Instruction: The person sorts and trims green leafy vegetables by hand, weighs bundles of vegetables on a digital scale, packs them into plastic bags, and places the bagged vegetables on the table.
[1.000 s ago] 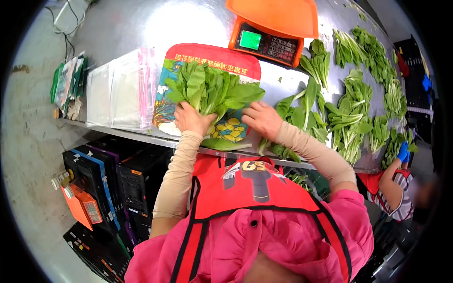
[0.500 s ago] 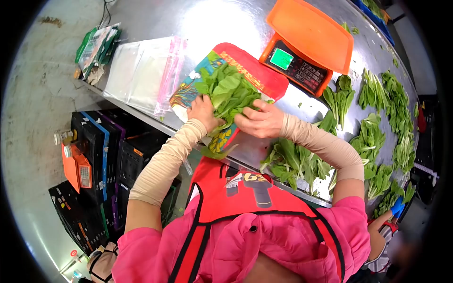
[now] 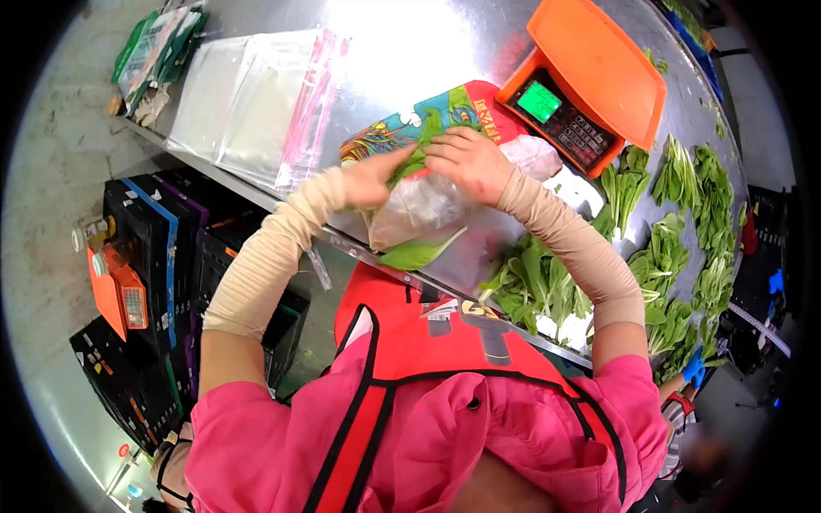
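A printed bag (image 3: pixel 479 107), red and blue with a pale underside, lies folded over at the table's front edge. Green leaves (image 3: pixel 419 154) stick out between my hands, mostly hidden by the bag and fingers. My right hand (image 3: pixel 470 162) is closed on the bag's folded part, fingers bent over it. At the leaves' left side is my left hand (image 3: pixel 372 178), its fingers pointing right and blurred, their grip unclear. A single loose leaf (image 3: pixel 419 251) lies just below the bag.
An orange scale (image 3: pixel 590 77) stands behind to the right. Clear plastic bags (image 3: pixel 256 103) lie at left, beside green packets (image 3: pixel 158 56). Leafy greens (image 3: pixel 539 282) spread over the right side. Black crates (image 3: pixel 141 256) stand below the table. A co-worker's blue-gloved hand (image 3: pixel 693 368) shows far right.
The printed bag has been folded up around the leaves, showing its pale underside. My right hand has moved up onto the bag. The view has shifted, so the scale sits farther right.
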Tool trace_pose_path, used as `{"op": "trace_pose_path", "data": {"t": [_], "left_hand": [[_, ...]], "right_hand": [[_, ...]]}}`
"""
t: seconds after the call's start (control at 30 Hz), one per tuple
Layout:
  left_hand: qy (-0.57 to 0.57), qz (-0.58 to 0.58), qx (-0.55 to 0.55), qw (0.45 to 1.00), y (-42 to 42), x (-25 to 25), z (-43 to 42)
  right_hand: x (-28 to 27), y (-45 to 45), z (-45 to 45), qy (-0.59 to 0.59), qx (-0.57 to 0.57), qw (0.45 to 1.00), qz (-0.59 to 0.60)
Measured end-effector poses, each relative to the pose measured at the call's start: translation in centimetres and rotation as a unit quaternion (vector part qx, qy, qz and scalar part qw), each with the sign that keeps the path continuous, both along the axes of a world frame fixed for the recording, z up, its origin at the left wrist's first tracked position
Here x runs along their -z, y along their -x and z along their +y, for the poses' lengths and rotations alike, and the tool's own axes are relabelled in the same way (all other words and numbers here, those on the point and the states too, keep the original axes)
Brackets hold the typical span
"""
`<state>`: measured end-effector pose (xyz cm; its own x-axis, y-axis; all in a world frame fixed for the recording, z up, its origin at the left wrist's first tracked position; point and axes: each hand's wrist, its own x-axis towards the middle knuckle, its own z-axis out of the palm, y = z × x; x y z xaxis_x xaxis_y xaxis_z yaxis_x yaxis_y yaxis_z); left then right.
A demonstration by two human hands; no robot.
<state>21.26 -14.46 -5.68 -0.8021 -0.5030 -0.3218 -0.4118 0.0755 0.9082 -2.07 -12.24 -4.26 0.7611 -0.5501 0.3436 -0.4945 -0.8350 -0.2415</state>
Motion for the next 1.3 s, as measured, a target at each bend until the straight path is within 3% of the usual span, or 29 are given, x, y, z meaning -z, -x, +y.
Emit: {"op": "trace_pose_path", "data": {"t": [0.03, 0.07, 0.1, 0.13, 0.2, 0.27, 0.37, 0.4, 0.47, 0.5, 0.53, 0.6, 0.67, 0.73, 0.8, 0.87, 1.0, 1.1, 1.17, 1.3], "left_hand": [[0.000, 0.002, 0.003, 1.000, -0.9, -0.9, -0.9], [-0.084, 0.027, -0.077, 0.993, -1.7, -1.9, -1.9], [-0.169, 0.051, -0.155, 0.972, -2.1, -2.6, -2.6], [-0.169, 0.053, -0.151, 0.973, -1.8, -3.1, -2.2], [0.154, -0.037, -0.253, 0.954, 0.1, -4.4, 1.0], [0.341, -0.101, -0.145, 0.923, 3.7, -6.1, 4.9], [0.390, -0.178, -0.154, 0.890, 5.2, -2.9, 6.3], [0.390, -0.174, -0.155, 0.891, 5.1, -2.6, 6.3], [0.370, -0.184, -0.150, 0.898, 5.0, -2.4, 6.4], [0.370, -0.185, -0.152, 0.898, 4.9, -2.6, 6.2], [0.349, -0.171, -0.148, 0.909, 4.7, -2.7, 5.7], [0.333, -0.161, -0.147, 0.917, 4.2, -2.8, 5.0], [0.335, -0.101, -0.182, 0.919, 3.8, -2.6, 4.8], [0.349, -0.098, -0.204, 0.910, 3.3, -2.5, 5.1], [0.360, -0.098, -0.225, 0.900, 2.4, -2.3, 5.8], [0.397, -0.081, -0.180, 0.896, 1.1, -1.8, 6.8], [0.441, -0.054, -0.043, 0.895, -0.6, 0.2, 8.9], [0.470, -0.033, -0.051, 0.880, -0.7, 0.3, 8.9], [0.468, -0.034, -0.044, 0.882, -0.7, 0.0, 8.9], [0.509, 0.020, -0.053, 0.859, 0.0, -1.5, 6.6]], "right_hand": [[0.5, -0.2, -0.7, -0.020, 0.003, 0.999, -0.036], [0.6, -0.2, -1.2, -0.017, 0.007, 0.999, -0.033], [0.6, -0.2, -1.8, -0.072, 0.011, 0.997, 0.000], [0.5, -0.3, -2.3, -0.128, 0.015, 0.991, 0.031], [0.5, -1.1, -3.0, -0.139, 0.028, 0.989, 0.044], [0.5, -1.5, -3.7, -0.152, 0.037, 0.986, 0.059], [0.8, -1.7, -5.0, -0.154, 0.050, 0.987, 0.014], [0.8, -2.0, -5.4, -0.153, 0.051, 0.987, 0.017], [0.9, -2.8, -6.1, -0.155, 0.123, 0.976, -0.089], [1.5, -3.5, -6.6, -0.146, 0.177, 0.971, -0.074], [1.8, -3.8, -6.9, -0.143, 0.173, 0.972, -0.075], [1.8, -4.6, -7.5, -0.171, 0.179, 0.964, 0.099], [2.2, -4.2, -7.4, -0.160, 0.153, 0.972, 0.084], [0.9, -3.8, -6.6, -0.165, 0.092, 0.982, -0.017], [-0.9, -3.7, -3.9, -0.090, 0.071, 0.993, -0.004], [-1.8, -3.3, -0.6, -0.045, 0.080, 0.996, -0.003], [-4.3, -2.3, 3.6, -0.128, 0.028, 0.991, -0.030], [-4.5, -2.4, 5.9, -0.156, 0.077, 0.985, -0.016], [-3.8, -2.5, 6.5, -0.232, 0.093, 0.965, 0.074], [-5.3, -2.7, 6.1, -0.321, 0.156, 0.933, 0.052]]}}
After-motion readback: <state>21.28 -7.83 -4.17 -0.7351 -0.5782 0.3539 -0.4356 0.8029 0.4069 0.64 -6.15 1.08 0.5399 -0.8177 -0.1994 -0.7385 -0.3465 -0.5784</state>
